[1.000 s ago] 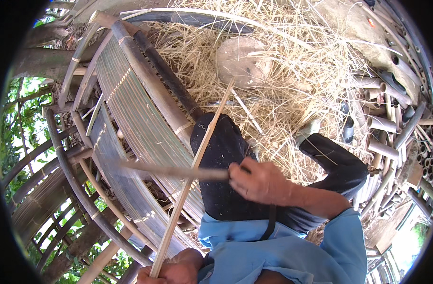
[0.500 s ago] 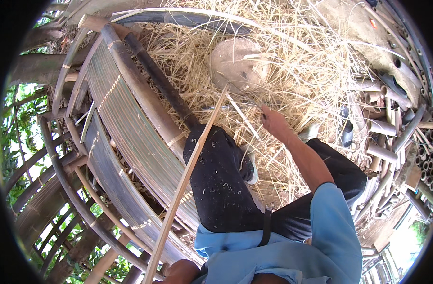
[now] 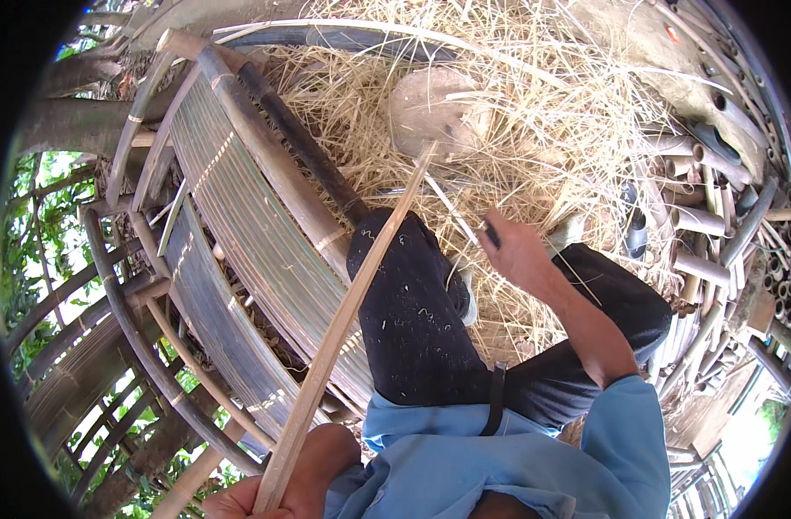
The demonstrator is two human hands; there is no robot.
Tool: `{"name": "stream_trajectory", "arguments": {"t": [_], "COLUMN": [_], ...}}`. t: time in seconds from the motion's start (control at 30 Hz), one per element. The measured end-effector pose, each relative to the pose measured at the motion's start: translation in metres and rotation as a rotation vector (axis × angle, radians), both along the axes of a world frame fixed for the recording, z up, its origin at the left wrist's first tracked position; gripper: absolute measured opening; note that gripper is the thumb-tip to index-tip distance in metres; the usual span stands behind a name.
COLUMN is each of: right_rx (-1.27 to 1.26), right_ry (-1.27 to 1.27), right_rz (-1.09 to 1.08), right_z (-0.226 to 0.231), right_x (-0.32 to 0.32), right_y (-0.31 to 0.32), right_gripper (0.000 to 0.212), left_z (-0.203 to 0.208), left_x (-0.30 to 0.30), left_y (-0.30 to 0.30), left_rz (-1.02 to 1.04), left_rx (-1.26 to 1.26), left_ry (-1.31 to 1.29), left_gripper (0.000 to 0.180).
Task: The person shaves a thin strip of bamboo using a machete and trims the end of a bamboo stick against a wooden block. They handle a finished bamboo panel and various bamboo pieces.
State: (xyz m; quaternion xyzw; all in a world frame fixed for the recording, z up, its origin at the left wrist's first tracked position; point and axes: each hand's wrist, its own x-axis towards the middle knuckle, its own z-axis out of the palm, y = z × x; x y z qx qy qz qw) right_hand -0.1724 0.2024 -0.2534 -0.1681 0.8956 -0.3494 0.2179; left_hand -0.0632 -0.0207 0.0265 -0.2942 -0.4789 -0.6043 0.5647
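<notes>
A long pale bamboo strip [image 3: 344, 316] slants from the lower left up across my left thigh. Its far tip lies over the straw in front of a round wooden block [image 3: 432, 108]. My left hand [image 3: 305, 486] is closed around the strip's near end at the lower edge. Beyond my knees, my right hand [image 3: 527, 257] is closed on a dark tool handle [image 3: 491, 233]; any blade is too hard to make out. This hand is to the right of the strip, apart from it.
Straw-like shavings [image 3: 551, 130] cover the ground ahead. A slatted bamboo bench [image 3: 248, 208] runs along my left, a dark pole [image 3: 300, 138] against its edge. Cut bamboo tubes [image 3: 698, 221] are stacked at the right. A dark shoe-like object [image 3: 635, 232] is in the straw.
My left hand has come further into view, the strip's tip shifting slightly up and right. My right hand has drawn back toward me and turned, so the dark handle now shows.
</notes>
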Motion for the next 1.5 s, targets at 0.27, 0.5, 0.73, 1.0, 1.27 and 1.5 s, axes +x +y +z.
{"name": "stream_trajectory", "arguments": {"t": [0.27, 0.5, 0.73, 1.0, 1.27, 1.5], "right_rx": [-0.277, -0.129, 0.174, 0.015, 0.533, 0.547], "right_ry": [0.454, 0.384, 0.161, 0.249, -0.2, -0.332], "right_rz": [0.211, 0.266, 0.098, 0.063, 0.153, -0.135], "right_z": [0.11, 0.093, 0.0, -0.029, -0.066, -0.051], "right_x": [0.055, 0.05, 0.006, 0.012, -0.015, -0.126], "right_y": [-0.051, -0.043, 0.0, 0.035, 0.111, 0.161], "right_gripper": [0.016, 0.017, 0.025, 0.024, 0.032, 0.039], "left_z": [-0.002, -0.005, -0.004, -0.019, 0.018, 0.021], "left_x": [-0.002, 0.006, 0.0, 0.0, -0.026, -0.029], "left_y": [0.026, 0.027, 0.028, -0.024, -0.061, -0.072], "left_rz": [-0.017, -0.006, 0.01, 0.468, 0.93, 0.563], "left_rx": [-0.014, -0.011, 0.002, -0.013, 0.162, 0.018], "left_ry": [0.027, 0.012, -0.017, -0.215, -0.148, -0.119], "left_gripper": [0.035, 0.037, 0.037, 0.027, 0.036, 0.048]}}
